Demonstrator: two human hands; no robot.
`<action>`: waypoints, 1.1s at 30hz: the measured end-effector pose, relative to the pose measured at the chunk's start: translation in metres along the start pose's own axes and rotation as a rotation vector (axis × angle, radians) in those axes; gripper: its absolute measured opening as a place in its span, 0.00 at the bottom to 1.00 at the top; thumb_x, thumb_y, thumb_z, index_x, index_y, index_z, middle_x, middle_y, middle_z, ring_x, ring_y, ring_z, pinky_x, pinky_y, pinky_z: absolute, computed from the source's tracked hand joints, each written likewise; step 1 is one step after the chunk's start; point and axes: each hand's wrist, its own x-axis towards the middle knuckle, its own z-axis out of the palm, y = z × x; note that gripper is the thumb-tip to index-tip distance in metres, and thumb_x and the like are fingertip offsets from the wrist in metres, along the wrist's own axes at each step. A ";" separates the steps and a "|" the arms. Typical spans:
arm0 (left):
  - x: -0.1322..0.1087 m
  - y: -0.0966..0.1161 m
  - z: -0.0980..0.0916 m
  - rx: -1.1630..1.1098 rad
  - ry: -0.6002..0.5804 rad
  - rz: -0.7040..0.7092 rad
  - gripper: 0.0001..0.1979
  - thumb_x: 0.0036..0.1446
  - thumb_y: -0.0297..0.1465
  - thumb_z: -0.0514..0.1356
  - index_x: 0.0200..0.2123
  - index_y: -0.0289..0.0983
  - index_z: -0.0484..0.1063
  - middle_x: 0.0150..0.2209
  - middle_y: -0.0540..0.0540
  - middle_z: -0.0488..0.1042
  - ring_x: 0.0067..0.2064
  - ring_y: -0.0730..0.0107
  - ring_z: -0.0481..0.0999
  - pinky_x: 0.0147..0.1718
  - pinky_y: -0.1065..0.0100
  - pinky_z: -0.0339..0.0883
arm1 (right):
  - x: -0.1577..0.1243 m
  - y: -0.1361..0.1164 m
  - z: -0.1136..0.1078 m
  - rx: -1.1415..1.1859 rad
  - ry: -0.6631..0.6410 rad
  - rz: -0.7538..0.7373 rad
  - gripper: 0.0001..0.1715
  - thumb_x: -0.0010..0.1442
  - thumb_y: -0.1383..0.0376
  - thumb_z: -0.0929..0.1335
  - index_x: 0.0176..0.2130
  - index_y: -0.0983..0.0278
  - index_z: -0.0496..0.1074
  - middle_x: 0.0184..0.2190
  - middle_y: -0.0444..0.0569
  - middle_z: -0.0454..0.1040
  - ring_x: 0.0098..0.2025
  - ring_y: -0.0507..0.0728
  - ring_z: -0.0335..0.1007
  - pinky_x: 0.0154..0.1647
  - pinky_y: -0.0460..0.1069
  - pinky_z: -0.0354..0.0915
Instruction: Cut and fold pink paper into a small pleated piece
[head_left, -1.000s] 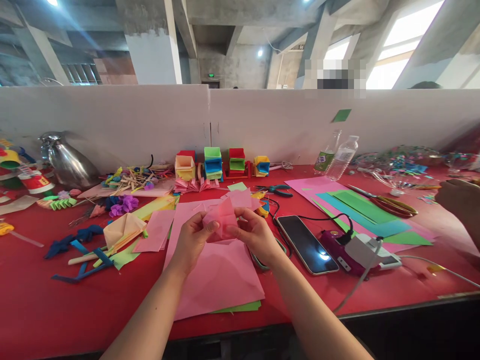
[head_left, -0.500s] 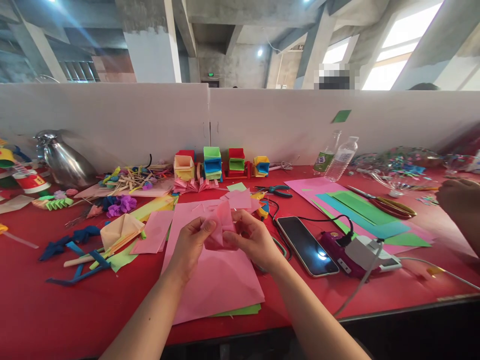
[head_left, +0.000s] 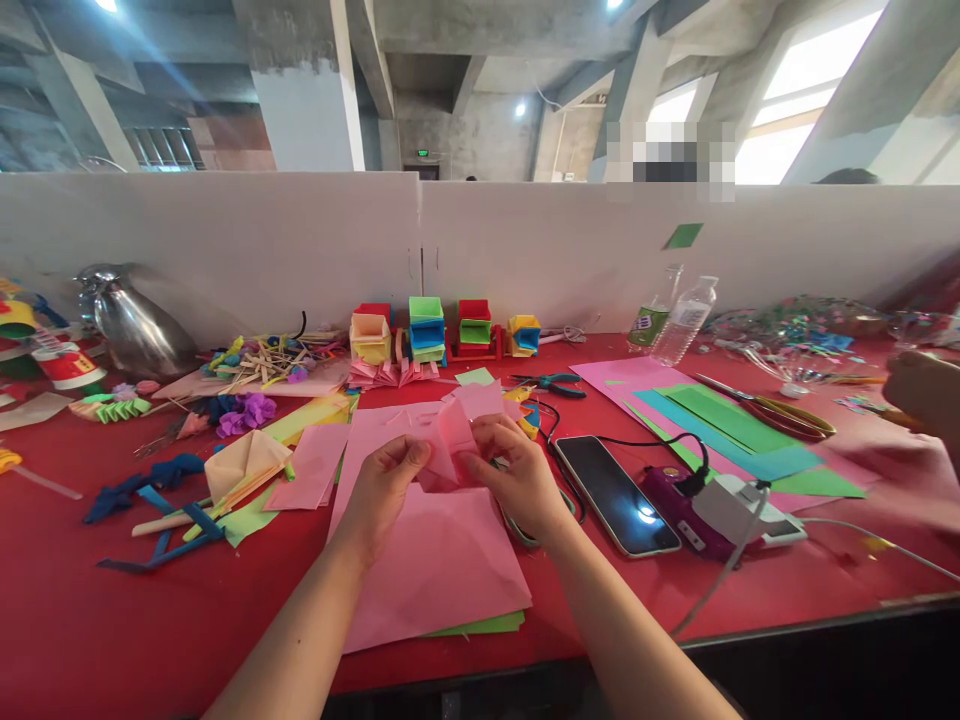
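Observation:
My left hand (head_left: 386,490) and my right hand (head_left: 516,475) both pinch a small folded piece of pink paper (head_left: 450,440), held just above the red table (head_left: 90,620). Fingers of both hands are closed on its edges. Under my hands lies a large pink sheet (head_left: 435,560) on top of a green sheet (head_left: 487,625). More small pink paper pieces (head_left: 311,465) lie to the left of it.
A phone (head_left: 615,490) and a purple device with a cable (head_left: 675,500) lie right of my hands. Folded coloured paper boxes (head_left: 427,330) stand at the back by the white partition. Scissors (head_left: 780,410), coloured sheets, bottles (head_left: 682,320) at right; another person's hand (head_left: 926,395) at far right.
The folded pink piece has been turned and worked between my fingers; my hands stay at the same spot. The other person's hand at right shifted slightly.

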 end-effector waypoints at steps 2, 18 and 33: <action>0.001 -0.001 0.000 0.023 0.001 0.007 0.14 0.52 0.40 0.60 0.23 0.35 0.67 0.22 0.53 0.64 0.27 0.75 0.62 0.29 0.73 0.57 | 0.000 0.001 0.000 -0.055 0.050 -0.057 0.04 0.53 0.69 0.68 0.32 0.61 0.69 0.37 0.47 0.66 0.35 0.52 0.63 0.34 0.48 0.62; -0.002 0.011 -0.001 0.038 -0.123 -0.078 0.13 0.46 0.41 0.64 0.25 0.35 0.74 0.23 0.50 0.72 0.29 0.69 0.69 0.31 0.70 0.60 | 0.000 0.000 -0.002 -0.109 -0.044 -0.044 0.04 0.51 0.70 0.67 0.28 0.62 0.69 0.38 0.48 0.66 0.44 0.56 0.63 0.47 0.53 0.60; 0.002 0.003 -0.004 -0.199 -0.073 -0.122 0.14 0.52 0.40 0.61 0.34 0.35 0.76 0.29 0.47 0.77 0.33 0.68 0.73 0.32 0.69 0.63 | -0.001 -0.001 -0.001 -0.443 -0.044 -0.192 0.06 0.51 0.64 0.71 0.33 0.60 0.75 0.38 0.51 0.69 0.39 0.59 0.62 0.41 0.56 0.61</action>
